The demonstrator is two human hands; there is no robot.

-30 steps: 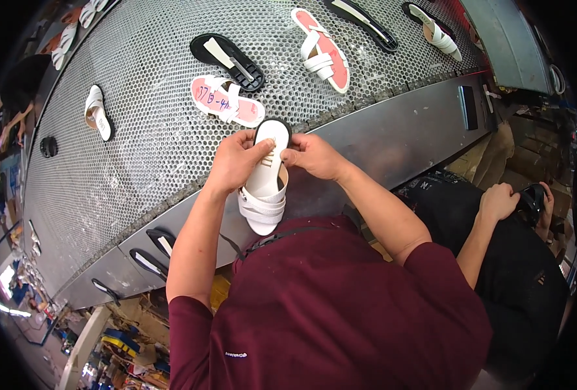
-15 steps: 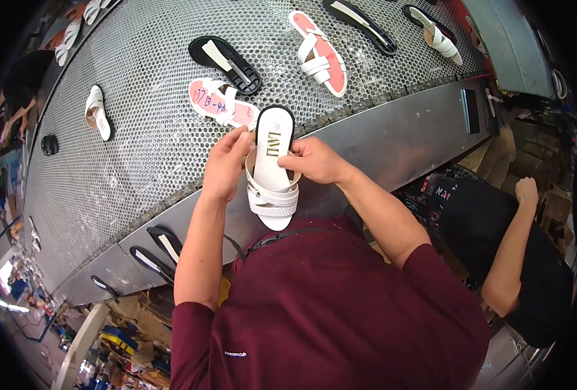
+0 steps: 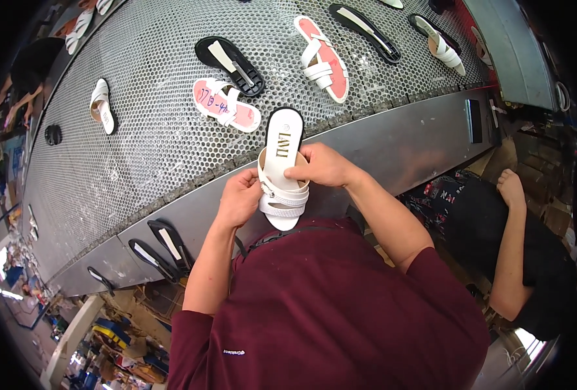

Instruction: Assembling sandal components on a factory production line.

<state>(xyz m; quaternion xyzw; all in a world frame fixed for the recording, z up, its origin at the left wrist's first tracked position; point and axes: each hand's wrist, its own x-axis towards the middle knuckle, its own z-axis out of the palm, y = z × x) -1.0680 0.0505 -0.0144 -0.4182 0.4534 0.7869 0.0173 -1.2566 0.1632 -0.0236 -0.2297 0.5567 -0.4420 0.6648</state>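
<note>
A white slide sandal (image 3: 282,170) with a black sole edge is held in front of my body, its heel pointing away from me and its toe toward me. My right hand (image 3: 326,166) grips it from the right, with the thumb pressed on the insole and the other fingers out of sight. From the left, my left hand (image 3: 241,197) pinches the side of the strap with bent fingertips. Just beyond the sandal, a pink and white strapped upper (image 3: 243,117) lies on the mesh belt, touching a black sole (image 3: 227,62).
The perforated belt (image 3: 152,117) carries another pink-insole upper (image 3: 324,62), black soles and white sandals. A metal ledge (image 3: 379,156) runs along its near side. Black soles (image 3: 165,247) hang at the ledge, lower left. A co-worker's arm (image 3: 513,253) is at the right.
My left hand has dropped from beside the heel to the strap's left side. The sandal and my right hand have shifted slightly right in view.
</note>
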